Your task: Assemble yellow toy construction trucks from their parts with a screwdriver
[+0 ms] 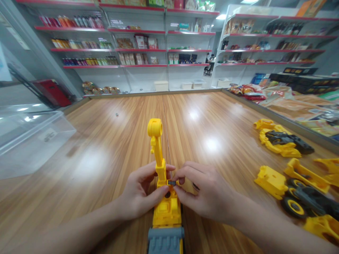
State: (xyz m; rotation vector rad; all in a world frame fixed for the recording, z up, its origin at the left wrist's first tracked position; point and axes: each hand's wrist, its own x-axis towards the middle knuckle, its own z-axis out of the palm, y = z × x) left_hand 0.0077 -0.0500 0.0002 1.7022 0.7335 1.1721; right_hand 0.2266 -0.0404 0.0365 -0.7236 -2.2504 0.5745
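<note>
A yellow toy construction vehicle [166,208] with a grey rear block [165,241] stands on the wooden table [106,141] just in front of me. Its yellow boom arm [156,144] rises up and away from me. My left hand [140,194] grips the base of the boom from the left, thumb and fingers closed on it. My right hand [203,194] pinches a small dark screw-like part [172,183] at the joint where the boom meets the body.
Loose yellow and black toy parts [280,141] and wheels [293,206] lie at the right. A clear plastic bin [29,137] stands at the left. Snack packets [246,90] lie at the far right edge. Store shelves [137,38] with goods line the back.
</note>
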